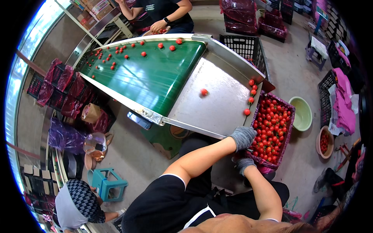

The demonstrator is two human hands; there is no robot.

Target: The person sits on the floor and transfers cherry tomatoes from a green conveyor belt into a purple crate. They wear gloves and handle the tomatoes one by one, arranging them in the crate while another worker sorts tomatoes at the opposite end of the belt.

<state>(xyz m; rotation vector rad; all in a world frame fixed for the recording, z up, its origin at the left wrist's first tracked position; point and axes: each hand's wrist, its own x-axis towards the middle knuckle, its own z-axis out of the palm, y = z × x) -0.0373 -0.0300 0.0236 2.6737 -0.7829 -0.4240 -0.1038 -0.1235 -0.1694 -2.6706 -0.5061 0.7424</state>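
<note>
My left hand (242, 138), in a grey knit glove, is at the near corner of the metal chute (214, 100), its fingers curled beside the tomato crate. Below it my right hand (244, 166), also gloved, is by the crate's near left corner; its fingers are partly hidden. Whether either holds something I cannot tell. Small red tomatoes (269, 131) fill the crate, which has a purple plastic liner (284, 151). Several tomatoes lie along the chute's right edge, and a blurred single tomato (204, 92) is mid-chute. More are spread over the green conveyor belt (145, 75).
Behind the belt a person (166, 17) has a hand at a bowl of tomatoes. A black crate (244, 46) stands behind the chute. A green basin (301, 113) and pink bowl (325, 142) are at right. Another person (78, 204) bends near a teal stool (109, 185).
</note>
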